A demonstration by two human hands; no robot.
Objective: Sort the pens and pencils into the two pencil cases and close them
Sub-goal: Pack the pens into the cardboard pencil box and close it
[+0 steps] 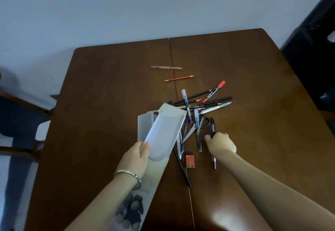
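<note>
The left hand (137, 155) holds a see-through pencil case (164, 132) by its near end. The thumb is on top and the case tips up off the table. Its flap end points away from the hand. A silver bracelet (126, 173) sits on the left wrist. A second pale case (143, 125) lies partly under the first one, just past the left hand. A long frosted sheet with a dark picture (137, 194) lies under the left arm.

The right hand (222, 142) is curled tight around a black pen (212, 126). The pen sticks out past the fingers, away from the person.

Between the two hands lie a small orange and black eraser (190, 161), a long black pencil (182, 167) and a clear pen (199, 140). Just past the right hand is a messy pile of pens and pencils (199, 103), with an orange marker (213, 91) and a mint green pen (216, 107) in it. Farther away, well apart from the pile, lie a red pencil (179, 78) and a pinkish pen (165, 67).

Everything sits on a dark brown wooden table (101, 103) with a thin line down the middle. Behind the table is a plain pale wall (145, 9). Left of the left hand, off the table, is a chair (21, 118). Something big and black (311, 53) stands far to the right.
</note>
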